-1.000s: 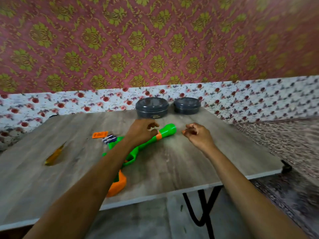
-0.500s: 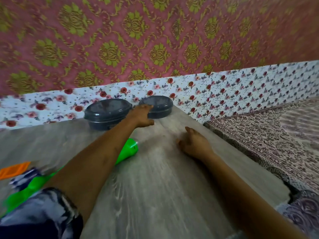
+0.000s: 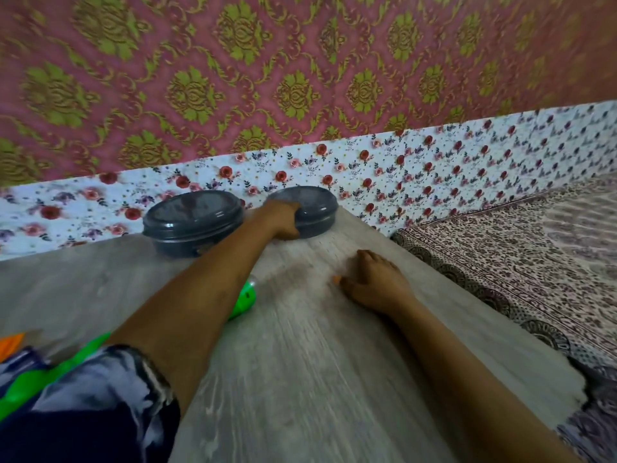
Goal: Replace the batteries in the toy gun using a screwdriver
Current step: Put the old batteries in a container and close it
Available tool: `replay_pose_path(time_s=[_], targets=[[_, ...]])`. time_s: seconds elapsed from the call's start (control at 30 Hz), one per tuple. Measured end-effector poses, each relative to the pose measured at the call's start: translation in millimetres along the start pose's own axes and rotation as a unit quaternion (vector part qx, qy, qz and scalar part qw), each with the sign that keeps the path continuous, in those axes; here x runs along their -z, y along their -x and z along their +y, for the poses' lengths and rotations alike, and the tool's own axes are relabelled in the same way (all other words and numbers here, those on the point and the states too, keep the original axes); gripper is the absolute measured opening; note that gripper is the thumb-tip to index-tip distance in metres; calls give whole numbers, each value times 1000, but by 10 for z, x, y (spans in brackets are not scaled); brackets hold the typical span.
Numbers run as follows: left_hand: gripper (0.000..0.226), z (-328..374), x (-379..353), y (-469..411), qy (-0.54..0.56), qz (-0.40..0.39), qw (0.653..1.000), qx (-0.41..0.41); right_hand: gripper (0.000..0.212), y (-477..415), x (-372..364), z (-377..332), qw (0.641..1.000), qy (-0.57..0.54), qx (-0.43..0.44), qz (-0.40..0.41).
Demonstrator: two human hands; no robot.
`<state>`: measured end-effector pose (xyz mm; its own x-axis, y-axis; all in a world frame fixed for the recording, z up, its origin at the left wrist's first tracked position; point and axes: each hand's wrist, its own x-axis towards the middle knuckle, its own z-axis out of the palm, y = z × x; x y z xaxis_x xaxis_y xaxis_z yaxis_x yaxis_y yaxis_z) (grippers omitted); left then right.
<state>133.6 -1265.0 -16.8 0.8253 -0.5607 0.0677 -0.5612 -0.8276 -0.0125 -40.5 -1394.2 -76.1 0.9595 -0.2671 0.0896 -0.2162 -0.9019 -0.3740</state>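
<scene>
The green toy gun lies on the wooden table, mostly hidden under my left forearm. Its muzzle shows at the middle and part of its body at the lower left. My left hand reaches to the back and grips the rim of the right dark grey lidded container. My right hand rests palm down on the table with loosely bent fingers. An orange spot shows at its thumb tip. An orange cover piece lies at the left edge. The screwdriver is out of view.
A second dark grey lidded container stands to the left of the first, against the flowered wall. A patterned bedspread lies past the table's right edge. My patterned sleeve fills the lower left.
My left hand left the gun's barrel, reached to the back and took hold of the right container. My right hand lowered onto the table. My head turned right and moved closer.
</scene>
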Motion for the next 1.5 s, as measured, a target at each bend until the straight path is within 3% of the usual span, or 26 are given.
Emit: replay_pose_path(time_s=[0.07, 0.17, 0.43, 0.73, 0.83, 1.03, 1.23, 1.5], targets=[[49, 153, 99, 240, -9, -6, 1000, -29, 78, 83, 68, -21, 997, -65, -17, 25], [51, 423, 189, 660, -31, -19, 998, -60, 79, 325, 176, -41, 990, -124, -46, 44], [32, 993, 327, 1969, 17, 24, 991, -127, 85, 1512, 319, 125, 995, -74, -32, 61], [62, 1124, 234, 3128, 129, 16, 965, -229, 108, 2358, 337, 20, 985, -167, 14, 41], [60, 1039, 195, 3233, 177, 1, 957, -231, 113, 2438, 312, -30, 980, -198, 14, 27], [67, 1072, 230, 3177, 32, 58, 978, -198, 127, 2401, 194, -142, 957, -280, -25, 66], [62, 1153, 400, 3124, -76, 87, 962, -247, 127, 2363, 85, -111, 948, -299, -33, 104], [53, 1194, 594, 3107, -100, 64, 951, -284, 120, 2419, 129, -189, 950, -293, -23, 107]])
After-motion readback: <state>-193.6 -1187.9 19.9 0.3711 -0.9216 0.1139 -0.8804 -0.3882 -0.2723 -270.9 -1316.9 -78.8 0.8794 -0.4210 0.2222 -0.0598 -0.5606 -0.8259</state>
